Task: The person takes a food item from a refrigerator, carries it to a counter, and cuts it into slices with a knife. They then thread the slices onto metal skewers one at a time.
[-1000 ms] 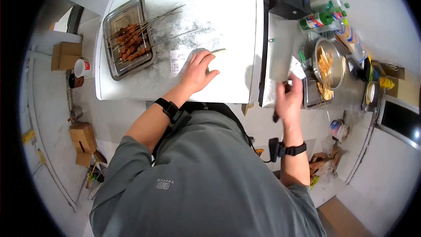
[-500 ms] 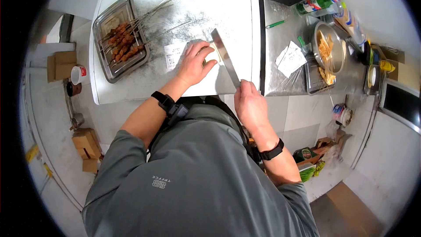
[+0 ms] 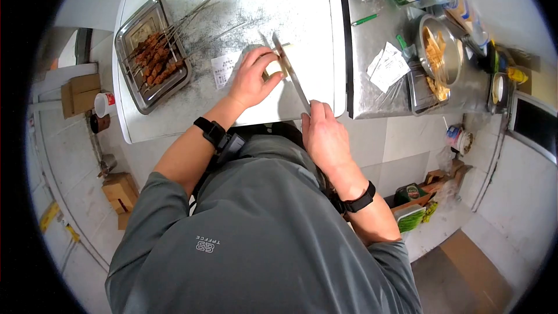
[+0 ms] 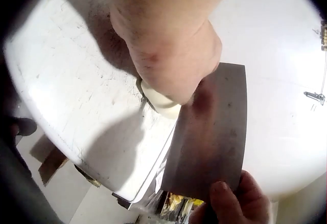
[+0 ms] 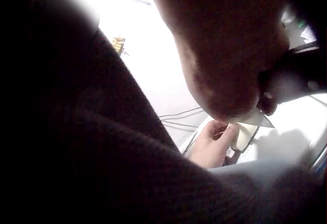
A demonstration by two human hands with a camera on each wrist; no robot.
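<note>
My left hand [image 3: 254,81] pinches the pale block [image 4: 162,106] on the white worktop [image 3: 308,6], presumably to steady it; my right hand [image 3: 327,139] grips the cleaver [image 4: 217,132], aligned beside the block, apparently to control where a cut falls.

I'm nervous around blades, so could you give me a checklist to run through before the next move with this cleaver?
1. Cleaver held in right hand: ok.
2. Pale food piece held by left hand: ok.
3. Left hand safely apart from the blade: cannot tell; they are very close, and fingertips are partly hidden.
4. Printed slip away from the blade: ok, on the left hand's far side.
5. Metal tray of meat skewers away from the blade: ok.
</note>
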